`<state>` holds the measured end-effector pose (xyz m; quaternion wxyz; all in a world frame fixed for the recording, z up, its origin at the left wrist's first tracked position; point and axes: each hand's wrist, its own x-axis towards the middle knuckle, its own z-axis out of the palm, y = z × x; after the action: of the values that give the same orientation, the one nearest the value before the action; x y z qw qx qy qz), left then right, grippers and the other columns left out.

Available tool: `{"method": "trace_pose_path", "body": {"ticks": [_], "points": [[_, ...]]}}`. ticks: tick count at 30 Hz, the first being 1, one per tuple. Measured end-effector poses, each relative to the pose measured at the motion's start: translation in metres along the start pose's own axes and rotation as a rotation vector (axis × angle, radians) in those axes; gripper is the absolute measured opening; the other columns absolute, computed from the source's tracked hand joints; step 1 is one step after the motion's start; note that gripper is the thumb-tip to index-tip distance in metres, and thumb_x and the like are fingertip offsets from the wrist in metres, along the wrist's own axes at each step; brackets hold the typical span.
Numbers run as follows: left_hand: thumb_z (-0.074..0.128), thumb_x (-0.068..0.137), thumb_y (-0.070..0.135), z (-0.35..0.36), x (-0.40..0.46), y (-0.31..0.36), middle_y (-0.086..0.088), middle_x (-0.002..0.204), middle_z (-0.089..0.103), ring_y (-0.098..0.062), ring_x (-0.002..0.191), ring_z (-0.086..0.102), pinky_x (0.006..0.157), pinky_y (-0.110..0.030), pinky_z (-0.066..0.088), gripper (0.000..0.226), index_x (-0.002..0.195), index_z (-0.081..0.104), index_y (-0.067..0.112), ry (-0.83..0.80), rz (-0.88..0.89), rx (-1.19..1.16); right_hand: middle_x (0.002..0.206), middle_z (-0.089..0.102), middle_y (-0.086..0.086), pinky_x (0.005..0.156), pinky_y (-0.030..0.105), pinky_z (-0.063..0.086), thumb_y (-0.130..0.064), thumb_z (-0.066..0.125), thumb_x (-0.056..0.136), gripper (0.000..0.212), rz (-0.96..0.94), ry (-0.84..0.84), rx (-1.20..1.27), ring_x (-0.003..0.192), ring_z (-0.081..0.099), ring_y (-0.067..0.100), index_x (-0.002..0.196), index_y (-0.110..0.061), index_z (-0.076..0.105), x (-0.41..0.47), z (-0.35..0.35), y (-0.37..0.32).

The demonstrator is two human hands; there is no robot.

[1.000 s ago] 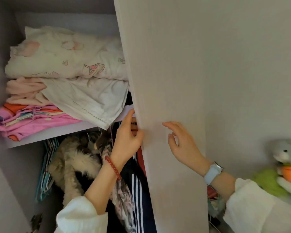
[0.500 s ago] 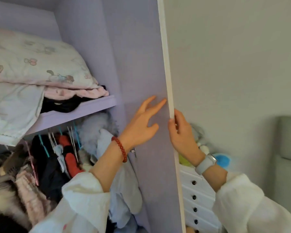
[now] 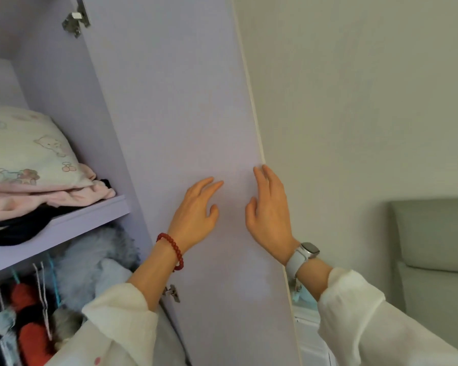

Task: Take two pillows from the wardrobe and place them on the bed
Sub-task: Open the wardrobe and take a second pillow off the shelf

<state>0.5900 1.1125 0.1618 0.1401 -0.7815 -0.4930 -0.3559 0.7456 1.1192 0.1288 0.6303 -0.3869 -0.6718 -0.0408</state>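
Observation:
A cream pillow (image 3: 24,151) printed with bears and cherries lies on the wardrobe shelf (image 3: 90,220) at the left, on top of folded pink and black fabric. The lilac wardrobe door (image 3: 175,122) stands swung wide, its inner face toward me. My left hand (image 3: 196,210), with a red bead bracelet, rests flat against that inner face, fingers apart. My right hand (image 3: 270,210), with a pale watch, lies along the door's outer edge, fingers loosely spread. Neither hand holds anything. A grey padded headboard (image 3: 434,241) of the bed shows at the right.
Clothes on hangers (image 3: 45,307) fill the space below the shelf, among them a fluffy pale blue garment (image 3: 98,260). A door hinge (image 3: 76,19) sits at the top left, another (image 3: 172,293) lower down. A plain wall (image 3: 354,101) lies behind the door. A white drawer unit (image 3: 310,339) stands below.
The door has swung further open to the right. My left hand moved from its edge onto the inner face. The view shifted right, so the shelf now sits at the far left.

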Motion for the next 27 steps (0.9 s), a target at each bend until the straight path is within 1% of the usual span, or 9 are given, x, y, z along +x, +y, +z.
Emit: {"method": "trace_pose_path", "body": {"ticks": [2,4,6,9,16,19,23,25,27], "points": [[0.049,0.087,0.006,-0.020,0.002,-0.016,-0.009,0.142,0.037,-0.024,0.131,0.031,0.104,-0.029,0.026,0.048,0.133,0.042,0.016,0.061,-0.024,0.063,0.137,0.041,0.027,0.109,0.053,0.022,0.003,0.045,0.075,0.053,-0.192,0.005,-0.046,0.130,0.036,0.041,0.128,-0.001,0.042,0.012,0.012,-0.017],[0.051,0.086,0.006,-0.050,0.002,-0.036,-0.011,0.139,0.041,-0.028,0.128,0.036,0.104,-0.041,0.033,0.046,0.131,0.045,0.014,0.097,-0.050,0.155,0.134,0.046,0.024,0.109,0.054,0.025,0.002,0.045,0.075,0.051,-0.309,-0.077,-0.017,0.128,0.039,0.040,0.125,-0.003,0.047,0.026,0.034,-0.037],[0.052,0.084,0.005,-0.087,-0.001,-0.060,-0.014,0.136,0.044,-0.032,0.124,0.040,0.102,-0.046,0.036,0.045,0.129,0.048,0.011,0.134,-0.088,0.265,0.131,0.049,0.024,0.107,0.052,0.032,0.001,0.046,0.077,0.047,-0.348,-0.172,0.035,0.126,0.042,0.040,0.123,-0.002,0.049,0.038,0.063,-0.059],[0.053,0.083,0.005,-0.154,-0.012,-0.099,-0.015,0.134,0.046,-0.034,0.121,0.042,0.099,-0.046,0.036,0.043,0.126,0.050,0.010,0.183,-0.174,0.436,0.129,0.050,0.022,0.101,0.046,0.036,-0.001,0.046,0.079,0.044,-0.384,-0.273,0.086,0.123,0.043,0.037,0.123,-0.002,0.049,0.058,0.112,-0.095],[0.054,0.085,0.017,-0.313,-0.061,-0.199,-0.012,0.138,0.043,-0.033,0.126,0.036,0.099,-0.052,0.035,0.045,0.129,0.047,0.015,0.237,-0.405,0.876,0.131,0.048,0.017,0.095,0.045,0.041,-0.007,0.044,0.085,0.042,-0.562,-0.357,0.184,0.120,0.043,0.033,0.127,-0.006,0.045,0.103,0.242,-0.202],[0.055,0.085,0.035,-0.366,-0.085,-0.245,-0.004,0.149,0.029,-0.028,0.137,0.020,0.107,-0.054,0.021,0.056,0.137,0.035,0.026,0.162,-0.479,1.065,0.142,0.037,0.011,0.104,0.044,0.033,-0.022,0.047,0.089,0.050,-0.613,-0.376,0.199,0.129,0.033,0.028,0.136,-0.014,0.033,0.116,0.300,-0.252],[0.051,0.081,0.055,-0.413,-0.104,-0.302,0.004,0.155,0.004,-0.023,0.142,-0.003,0.111,-0.057,0.002,0.076,0.142,0.010,0.035,0.004,-0.553,1.247,0.154,0.012,0.005,0.114,0.051,0.014,-0.049,0.052,0.082,0.080,-0.633,-0.497,0.116,0.140,0.009,0.025,0.143,-0.024,0.006,0.124,0.372,-0.306],[0.048,0.082,0.055,-0.425,-0.107,-0.325,0.005,0.156,-0.003,-0.023,0.142,-0.006,0.111,-0.057,0.002,0.082,0.143,-0.002,0.034,-0.050,-0.558,1.348,0.155,0.002,0.002,0.113,0.057,0.008,-0.059,0.052,0.077,0.092,-0.601,-0.543,0.087,0.142,0.000,0.026,0.142,-0.031,-0.007,0.125,0.402,-0.324],[0.052,0.084,0.047,-0.431,-0.105,-0.345,0.003,0.156,-0.005,-0.023,0.142,-0.003,0.112,-0.053,0.005,0.087,0.142,-0.010,0.031,-0.023,-0.542,1.417,0.155,-0.001,0.000,0.110,0.061,0.006,-0.063,0.053,0.074,0.098,-0.561,-0.509,0.054,0.142,-0.001,0.027,0.139,-0.035,-0.015,0.127,0.427,-0.333]]}}
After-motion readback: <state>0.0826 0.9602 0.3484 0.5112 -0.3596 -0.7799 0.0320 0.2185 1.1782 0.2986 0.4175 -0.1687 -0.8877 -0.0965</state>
